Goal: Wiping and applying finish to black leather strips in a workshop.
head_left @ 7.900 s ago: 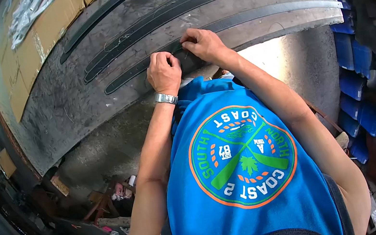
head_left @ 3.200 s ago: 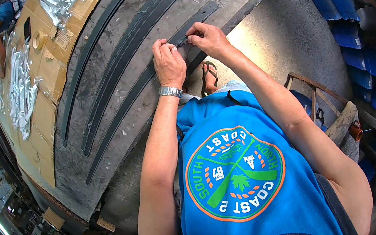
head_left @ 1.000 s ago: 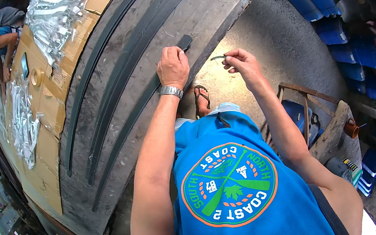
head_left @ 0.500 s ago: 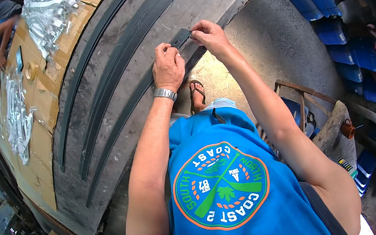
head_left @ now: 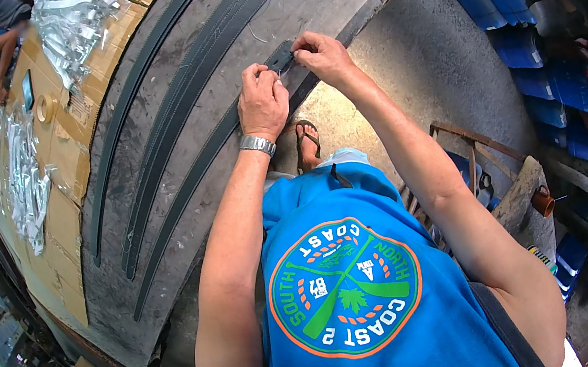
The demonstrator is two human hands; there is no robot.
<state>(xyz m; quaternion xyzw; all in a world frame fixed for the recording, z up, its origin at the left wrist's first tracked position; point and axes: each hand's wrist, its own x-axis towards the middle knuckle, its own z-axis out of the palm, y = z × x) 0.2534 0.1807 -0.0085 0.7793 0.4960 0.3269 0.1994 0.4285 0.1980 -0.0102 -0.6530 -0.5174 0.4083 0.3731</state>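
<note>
Pinching a long, black, leathery strap (head_left: 208,156), the one-o'clock right hand (head_left: 320,56) neighbours the left hand (head_left: 263,106) (grip unclear); likely light, bendy; hold edges.

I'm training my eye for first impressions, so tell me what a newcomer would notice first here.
Probably the bright blue tank top with its big round emblem, low in the middle. Above it, the left hand and right hand work close together near the end of a dark strap. Shiny clear plastic packaging lies on cardboard at upper left.
</note>
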